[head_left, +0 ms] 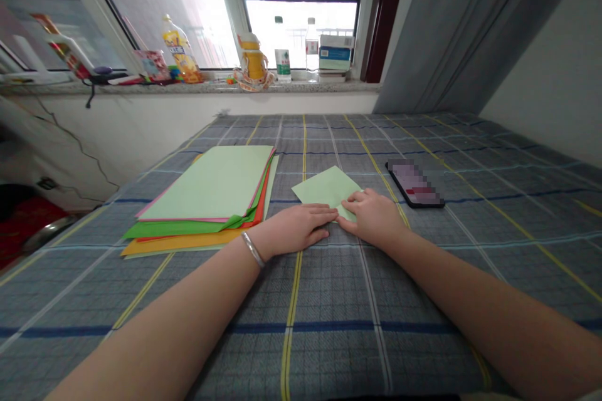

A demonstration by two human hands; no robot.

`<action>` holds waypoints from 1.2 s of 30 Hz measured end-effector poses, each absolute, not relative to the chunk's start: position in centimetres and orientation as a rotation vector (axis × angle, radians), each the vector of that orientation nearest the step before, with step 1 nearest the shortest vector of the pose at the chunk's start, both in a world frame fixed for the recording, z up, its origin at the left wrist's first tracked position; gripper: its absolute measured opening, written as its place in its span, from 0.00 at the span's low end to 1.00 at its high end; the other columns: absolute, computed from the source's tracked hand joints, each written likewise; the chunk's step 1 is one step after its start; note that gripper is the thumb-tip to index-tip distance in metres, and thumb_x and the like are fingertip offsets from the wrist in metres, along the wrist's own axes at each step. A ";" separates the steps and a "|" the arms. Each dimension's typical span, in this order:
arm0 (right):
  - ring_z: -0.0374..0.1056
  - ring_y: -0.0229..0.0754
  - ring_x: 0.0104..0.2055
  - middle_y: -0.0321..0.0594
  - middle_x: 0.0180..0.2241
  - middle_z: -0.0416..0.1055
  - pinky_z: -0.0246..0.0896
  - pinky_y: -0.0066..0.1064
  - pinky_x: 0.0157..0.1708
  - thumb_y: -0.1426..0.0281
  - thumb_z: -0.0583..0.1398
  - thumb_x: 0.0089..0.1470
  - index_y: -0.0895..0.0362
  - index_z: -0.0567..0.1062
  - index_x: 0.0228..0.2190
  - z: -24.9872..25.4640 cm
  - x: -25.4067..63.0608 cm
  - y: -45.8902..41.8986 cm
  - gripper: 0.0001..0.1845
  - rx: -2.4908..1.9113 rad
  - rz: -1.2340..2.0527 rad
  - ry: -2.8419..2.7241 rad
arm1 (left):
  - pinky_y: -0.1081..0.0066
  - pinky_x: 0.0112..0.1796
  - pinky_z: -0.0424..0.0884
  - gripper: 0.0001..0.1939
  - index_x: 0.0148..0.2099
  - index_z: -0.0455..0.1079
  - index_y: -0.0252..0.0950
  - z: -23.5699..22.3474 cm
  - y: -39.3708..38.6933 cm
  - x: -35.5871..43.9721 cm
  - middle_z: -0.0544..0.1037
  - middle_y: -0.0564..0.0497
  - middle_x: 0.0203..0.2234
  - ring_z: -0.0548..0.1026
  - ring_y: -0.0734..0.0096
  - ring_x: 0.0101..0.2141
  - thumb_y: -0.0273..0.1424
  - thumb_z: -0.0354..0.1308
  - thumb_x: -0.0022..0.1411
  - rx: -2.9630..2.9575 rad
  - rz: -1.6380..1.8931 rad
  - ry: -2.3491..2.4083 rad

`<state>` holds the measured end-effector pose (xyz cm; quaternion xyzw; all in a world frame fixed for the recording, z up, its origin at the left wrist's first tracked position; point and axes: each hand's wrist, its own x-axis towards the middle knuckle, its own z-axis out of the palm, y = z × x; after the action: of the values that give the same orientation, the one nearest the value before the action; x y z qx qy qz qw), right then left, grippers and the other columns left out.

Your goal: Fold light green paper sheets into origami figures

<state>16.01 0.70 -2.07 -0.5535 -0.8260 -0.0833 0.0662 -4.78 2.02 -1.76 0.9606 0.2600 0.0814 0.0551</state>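
Observation:
A small light green sheet of paper [329, 185] lies on the checked cloth in front of me, one corner pointing away. My left hand [301, 225] rests flat over its near left edge, fingers stretched out toward the right. On the near right side, my right hand [371, 216] has its fingers bent and closed on the paper, thumb close to the left fingertips. Both hands cover the paper's near part, so the edge beneath them is hidden. A silver bracelet [253, 249] circles my left wrist.
Left of my hands sits a stack of coloured paper [211, 185], light green on top. A phone [414, 183] lies to the right on the checked cloth [329, 301]. Bottles, a yellow cup [254, 62] and boxes [335, 53] line the windowsill behind.

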 end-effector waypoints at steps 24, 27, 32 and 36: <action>0.70 0.42 0.48 0.36 0.49 0.74 0.61 0.32 0.45 0.68 0.52 0.60 0.50 0.78 0.42 -1.6 17.6 0.4 0.16 -1.168 -0.012 -2.772 | 0.68 0.56 0.59 0.23 0.59 0.62 0.31 -1.1 1.6 -4.3 0.70 0.42 0.54 0.66 0.63 0.56 0.38 0.47 0.67 2.962 0.137 0.876; 0.71 0.41 0.47 0.31 0.49 0.74 0.62 0.32 0.43 0.68 0.53 0.59 0.47 0.79 0.40 -1.3 17.9 0.5 0.15 -1.219 0.019 -2.734 | 0.67 0.56 0.59 0.23 0.59 0.61 0.31 -1.2 1.6 -4.4 0.70 0.42 0.54 0.65 0.63 0.56 0.40 0.44 0.69 2.952 0.153 0.865; 0.71 0.41 0.46 0.28 0.48 0.74 0.62 0.31 0.40 0.67 0.55 0.56 0.43 0.80 0.36 -1.0 18.6 0.5 0.13 -1.314 0.009 -2.770 | 0.67 0.53 0.64 0.22 0.58 0.60 0.33 -1.4 1.5 -4.3 0.70 0.42 0.52 0.68 0.61 0.53 0.40 0.47 0.67 2.945 0.152 0.892; 0.72 0.41 0.44 0.30 0.46 0.75 0.62 0.30 0.38 0.66 0.55 0.56 0.44 0.80 0.35 -0.4 18.9 0.2 0.13 -1.345 -0.052 -2.802 | 0.67 0.48 0.68 0.17 0.54 0.63 0.36 -1.0 1.2 -4.1 0.72 0.45 0.48 0.72 0.63 0.48 0.37 0.47 0.66 2.956 0.125 0.954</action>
<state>18.89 0.17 -0.41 -0.4326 -0.9013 -0.0168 0.0166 -4.06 1.17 -1.02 0.9508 0.3069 0.0402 0.0167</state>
